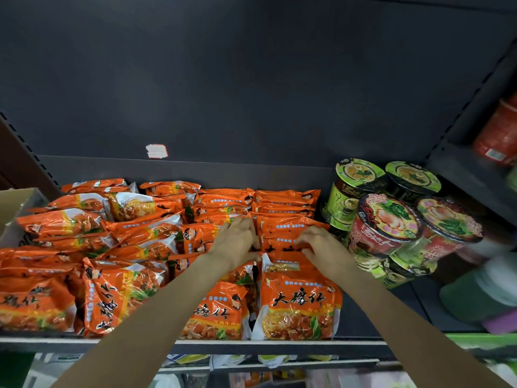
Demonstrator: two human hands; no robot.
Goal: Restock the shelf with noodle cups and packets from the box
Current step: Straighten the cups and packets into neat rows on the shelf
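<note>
The shelf carries orange noodle packets over most of its width, from the left edge to past the middle, lying flat and overlapping in rough rows from the front lip to the back wall. At the front edge several packets stand more upright, and one front packet shows its printed face plainly.

Both arms reach in over the front lip. The left hand lies on the packets near the middle of the shelf, fingers spread and fairly straight, pressing down on a stack. The right hand sits just beside it to the right, fingers curled over the near edge of a packet stack in the right-hand column; whether it truly grips a packet or only presses on it cannot be told.

At the right end of the shelf stand noodle cups, stacked in two layers: green-lidded ones at the back, red ones with pink-rimmed lids in front, touching the packet column.

At the left edge a corner of a cardboard box shows; its contents are hidden. A white sticker clings to the dark back wall. A red cup sits on a neighbouring shelf at far right, blurred.
</note>
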